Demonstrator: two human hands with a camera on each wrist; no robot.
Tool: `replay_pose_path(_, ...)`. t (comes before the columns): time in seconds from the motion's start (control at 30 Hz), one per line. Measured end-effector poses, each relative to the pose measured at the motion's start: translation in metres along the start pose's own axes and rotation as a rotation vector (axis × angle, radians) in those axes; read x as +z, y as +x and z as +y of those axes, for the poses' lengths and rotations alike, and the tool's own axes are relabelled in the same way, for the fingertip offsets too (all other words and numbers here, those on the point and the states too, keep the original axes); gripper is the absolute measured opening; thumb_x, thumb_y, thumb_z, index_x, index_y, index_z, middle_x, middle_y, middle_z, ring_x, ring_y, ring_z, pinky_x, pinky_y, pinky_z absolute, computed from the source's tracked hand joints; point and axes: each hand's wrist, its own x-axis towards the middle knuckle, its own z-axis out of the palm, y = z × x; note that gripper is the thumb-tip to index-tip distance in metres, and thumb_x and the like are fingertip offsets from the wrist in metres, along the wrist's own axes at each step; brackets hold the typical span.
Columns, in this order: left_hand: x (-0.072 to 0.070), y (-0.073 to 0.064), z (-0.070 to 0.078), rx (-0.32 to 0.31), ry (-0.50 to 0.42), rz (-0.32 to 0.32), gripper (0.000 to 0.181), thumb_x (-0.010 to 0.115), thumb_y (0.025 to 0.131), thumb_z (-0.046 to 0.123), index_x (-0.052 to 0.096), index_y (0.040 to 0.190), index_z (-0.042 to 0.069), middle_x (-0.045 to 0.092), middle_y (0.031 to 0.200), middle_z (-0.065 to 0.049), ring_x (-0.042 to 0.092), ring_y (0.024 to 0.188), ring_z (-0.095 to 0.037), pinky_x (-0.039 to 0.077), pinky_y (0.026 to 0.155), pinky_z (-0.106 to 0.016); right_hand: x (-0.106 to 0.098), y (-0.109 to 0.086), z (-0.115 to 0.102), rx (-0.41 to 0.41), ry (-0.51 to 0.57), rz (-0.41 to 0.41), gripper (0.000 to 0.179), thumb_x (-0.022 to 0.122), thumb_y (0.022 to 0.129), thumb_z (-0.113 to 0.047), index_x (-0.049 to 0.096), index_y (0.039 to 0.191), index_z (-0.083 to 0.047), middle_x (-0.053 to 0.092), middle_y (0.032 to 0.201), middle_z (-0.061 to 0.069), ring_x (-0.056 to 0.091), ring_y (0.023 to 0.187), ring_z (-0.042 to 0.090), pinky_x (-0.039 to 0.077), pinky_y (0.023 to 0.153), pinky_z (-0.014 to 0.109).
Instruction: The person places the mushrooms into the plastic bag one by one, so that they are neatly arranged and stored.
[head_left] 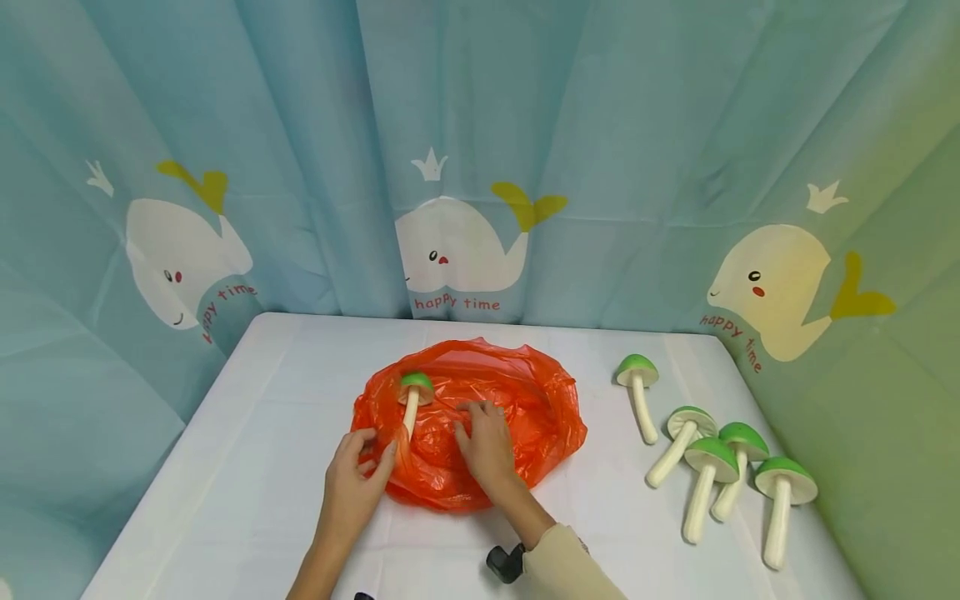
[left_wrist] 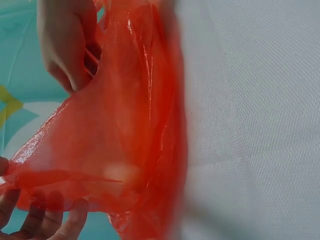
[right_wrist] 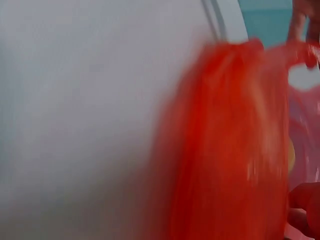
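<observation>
A red plastic bag [head_left: 532,417] lies spread with its mouth up on the table. Inside its left part is a toy mushroom [head_left: 412,408] with a green cap and pale stem. My left hand [head_left: 356,471] pinches the bag's near left rim; in the left wrist view, its fingers [left_wrist: 45,215] show partly through the red film. Over the near side of the bag, my right hand [head_left: 489,450] curls its fingers at the rim, also seen in the left wrist view [left_wrist: 67,45]. The right wrist view shows blurred red film [right_wrist: 230,140] beside the right hand [right_wrist: 305,210].
Several more green-capped mushrooms [head_left: 708,467] lie on the right side of the white table [head_left: 247,467], some touching. A black device [head_left: 505,564] sits by the right wrist. Blue curtains [head_left: 637,167] with whale prints hang around the table's back and sides.
</observation>
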Motion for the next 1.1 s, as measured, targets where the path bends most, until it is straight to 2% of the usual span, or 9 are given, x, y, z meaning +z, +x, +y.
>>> replay_pose_path(0.17,0.0,0.0,0.0,0.011,-0.014,0.012,0.026,0.069,0.085,0.008,0.057,0.104,-0.006,0.055,0.1,-0.013,0.058,0.093,-0.027,0.055,0.075,-0.039,-0.015,0.005,0.021,0.0,-0.069,0.069,0.023,0.072,0.083,-0.011,0.068,0.104,-0.004,0.06,0.098,0.013,0.052,0.085,0.028,0.048,0.072,0.038)
replay_pose_path(0.27,0.0,-0.001,0.0,0.009,-0.017,0.012,0.026,0.068,0.086,0.008,0.057,0.104,-0.005,0.055,0.1,-0.012,0.058,0.093,-0.026,0.055,0.075,-0.039,-0.018,0.005,0.035,-0.006,-0.112,0.078,0.026,0.072,0.083,-0.012,0.067,0.107,-0.003,0.06,0.1,0.015,0.052,0.088,0.032,0.048,0.072,0.041)
replay_pose_path(0.4,0.001,-0.001,0.001,0.003,-0.023,-0.001,0.026,0.067,0.087,0.01,0.057,0.106,-0.005,0.055,0.102,-0.013,0.058,0.094,-0.027,0.054,0.076,-0.039,-0.018,0.0,0.05,0.019,-0.193,0.017,0.03,0.071,0.083,-0.015,0.065,0.11,-0.002,0.059,0.102,0.017,0.052,0.088,0.035,0.048,0.07,0.045)
replay_pose_path(0.53,0.001,0.0,0.001,-0.004,-0.017,-0.01,0.027,0.067,0.088,0.011,0.057,0.106,-0.005,0.054,0.102,-0.012,0.057,0.095,-0.026,0.054,0.077,-0.038,-0.019,-0.006,0.057,0.048,-0.25,-0.065,0.035,0.07,0.084,-0.021,0.063,0.113,-0.001,0.057,0.104,0.019,0.053,0.087,0.036,0.049,0.07,0.047)
replay_pose_path(0.7,0.001,0.002,0.001,-0.026,0.004,-0.015,0.027,0.068,0.087,0.012,0.056,0.106,-0.003,0.054,0.102,-0.01,0.057,0.095,-0.024,0.054,0.077,-0.037,-0.023,-0.01,0.056,0.069,-0.284,-0.127,0.039,0.068,0.086,-0.025,0.062,0.119,-0.003,0.056,0.109,0.019,0.053,0.091,0.037,0.049,0.074,0.049)
replay_pose_path(0.87,0.001,0.003,0.0,-0.009,-0.002,-0.002,0.028,0.068,0.086,0.011,0.056,0.106,-0.005,0.054,0.102,-0.012,0.057,0.095,-0.026,0.054,0.077,-0.041,-0.028,-0.014,0.051,0.135,-0.319,-0.196,0.045,0.066,0.088,-0.03,0.058,0.126,-0.007,0.055,0.114,0.019,0.052,0.095,0.038,0.048,0.076,0.051)
replay_pose_path(1.1,-0.001,0.003,-0.002,-0.002,-0.013,0.018,0.028,0.07,0.085,0.011,0.058,0.105,-0.004,0.055,0.101,-0.01,0.057,0.092,-0.024,0.054,0.076,-0.042,-0.032,-0.018,0.048,0.176,-0.33,-0.228,0.049,0.066,0.088,-0.031,0.055,0.129,-0.007,0.055,0.114,0.019,0.053,0.097,0.039,0.048,0.076,0.053)
